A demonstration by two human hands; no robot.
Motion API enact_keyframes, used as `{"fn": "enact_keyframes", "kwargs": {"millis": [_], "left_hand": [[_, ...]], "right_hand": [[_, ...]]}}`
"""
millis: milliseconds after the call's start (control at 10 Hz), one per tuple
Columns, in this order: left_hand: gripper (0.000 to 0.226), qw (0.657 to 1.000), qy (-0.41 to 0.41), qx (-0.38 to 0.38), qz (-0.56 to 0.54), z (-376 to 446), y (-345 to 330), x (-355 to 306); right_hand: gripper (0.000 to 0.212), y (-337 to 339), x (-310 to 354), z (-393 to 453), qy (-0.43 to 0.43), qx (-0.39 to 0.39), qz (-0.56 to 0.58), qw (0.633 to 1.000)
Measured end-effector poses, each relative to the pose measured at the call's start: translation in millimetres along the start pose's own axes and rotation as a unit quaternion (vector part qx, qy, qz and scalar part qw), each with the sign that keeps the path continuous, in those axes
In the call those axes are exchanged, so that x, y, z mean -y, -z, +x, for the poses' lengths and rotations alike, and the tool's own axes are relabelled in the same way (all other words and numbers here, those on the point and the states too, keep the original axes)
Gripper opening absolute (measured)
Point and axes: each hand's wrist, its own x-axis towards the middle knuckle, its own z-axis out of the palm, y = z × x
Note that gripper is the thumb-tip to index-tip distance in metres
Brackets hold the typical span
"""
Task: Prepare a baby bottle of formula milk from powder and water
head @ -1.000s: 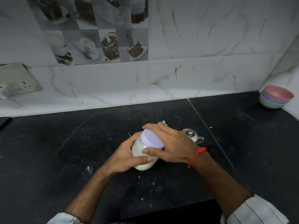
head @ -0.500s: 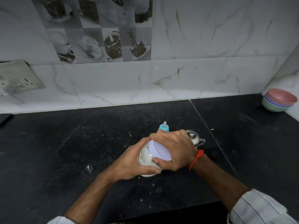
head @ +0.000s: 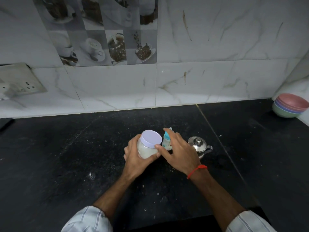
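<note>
1. Two striped sleeves enter at the near edge of a black stone counter; white powder specks dot the surface between the forearms; a red thread circles the right wrist.
2. The left hand grips one clear jar of white powder, fingers and thumb curled round its body; the jar stands upright at the counter's centre under a pale lilac lid; no label or writing can be read on it.
3. The right hand hovers with fingers spread and relaxed, gripping nothing; its thumb tip touches the lid's rim, its fingers reaching past one small baby bottle with a blue collar, which stands just right of the jar and partly behind the hand; a small print on the bottle is too tiny to read.
4. One lidded steel pot stands just right of the bottle, its handle pointing right.
5. Bare counter stretches wide to the left and to the right; a seam runs diagonally across the stone right of the pot.
6. One stack of coloured bowls sits in the far right corner against the wall; four rims can be counted.
7. Marble-look tiles back the counter; one switch plate hangs at far left; a decorative tile shows coffee cups, no words legible.
</note>
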Motion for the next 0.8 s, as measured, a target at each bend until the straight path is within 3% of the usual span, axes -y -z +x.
{"fn": "enact_keyframes", "kwargs": {"millis": [100,300,600,800], "left_hand": [[0.108,0.999,0.037,-0.023,0.026,10,-7,19],[0.109,0.998,0.060,-0.026,-0.010,13,-20,53],[0.116,0.997,0.076,0.026,-0.018,8,-24,68],[0.150,0.995,0.075,0.049,-0.046,6,-17,74]], "right_hand": [[0.064,-1,-6,-7,-0.019,0.010,0.014,1.000],[0.050,1,-12,-16,-0.037,0.070,0.026,0.997],[0.045,-5,-11,-18,-0.024,0.080,0.030,0.996],[0.047,-3,-7,-15,-0.032,0.080,0.044,0.995]]}}
